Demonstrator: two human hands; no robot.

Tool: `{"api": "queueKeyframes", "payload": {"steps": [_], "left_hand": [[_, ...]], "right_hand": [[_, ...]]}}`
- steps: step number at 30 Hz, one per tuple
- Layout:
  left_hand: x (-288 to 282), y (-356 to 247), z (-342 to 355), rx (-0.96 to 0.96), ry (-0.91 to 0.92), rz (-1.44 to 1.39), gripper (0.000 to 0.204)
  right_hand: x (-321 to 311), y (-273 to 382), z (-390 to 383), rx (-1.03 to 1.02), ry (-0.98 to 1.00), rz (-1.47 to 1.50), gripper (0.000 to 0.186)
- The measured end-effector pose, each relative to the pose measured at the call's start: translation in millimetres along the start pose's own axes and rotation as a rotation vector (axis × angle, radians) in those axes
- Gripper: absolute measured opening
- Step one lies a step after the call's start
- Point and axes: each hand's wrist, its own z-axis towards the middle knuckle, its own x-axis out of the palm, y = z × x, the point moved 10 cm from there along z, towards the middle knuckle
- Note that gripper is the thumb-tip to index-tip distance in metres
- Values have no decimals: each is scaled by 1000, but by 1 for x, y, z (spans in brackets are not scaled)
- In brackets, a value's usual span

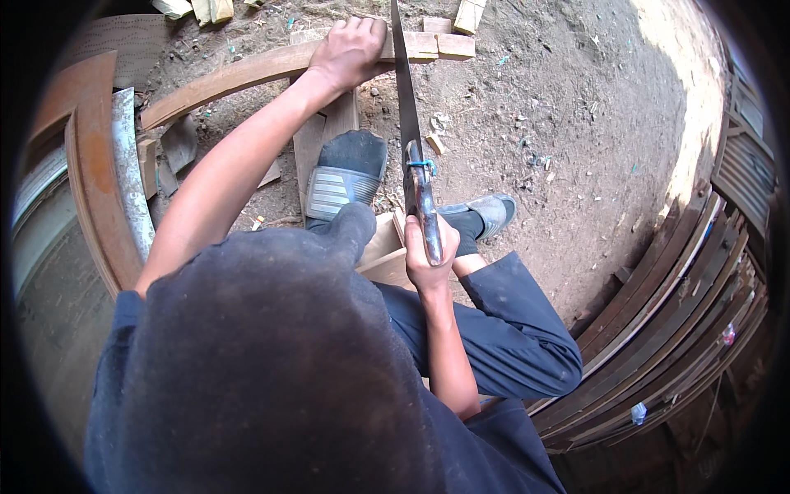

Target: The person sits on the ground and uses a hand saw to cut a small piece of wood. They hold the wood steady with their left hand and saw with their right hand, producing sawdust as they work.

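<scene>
My left hand (pixel 350 53) is closed over a long wooden beam (pixel 239 72) that lies crosswise at the far side, pressing on it from above. In my right hand (pixel 434 257) is the worn handle of a handsaw (pixel 407 107), with a blue tie round it where it meets the blade. The blade points away from me and reaches across the beam, just right of my left hand. Whether its teeth touch the wood cannot be made out. A dark line crosses the beam near its right end, beside a short end section (pixel 456 47).
My sandalled foot (pixel 341 189) rests close to the planks (pixel 309 156) under the beam. A brown wooden frame (pixel 90 165) stands at left. Long boards (pixel 658 313) are stacked at right. Wood offcuts (pixel 469 15) and debris lie on the dirt ground (pixel 568 107).
</scene>
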Motion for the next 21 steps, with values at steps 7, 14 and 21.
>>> {"api": "queueKeyframes", "payload": {"steps": [7,14,21], "left_hand": [[-5,17,-17,-1,-12,82,49],[-6,23,-16,12,77,9,48],[-7,26,-15,-19,126,-40,45]], "right_hand": [[0,2,1,-14,-7,-1,10],[6,11,4,-21,-21,0,11],[2,8,-5,-20,-4,-45,8]]}}
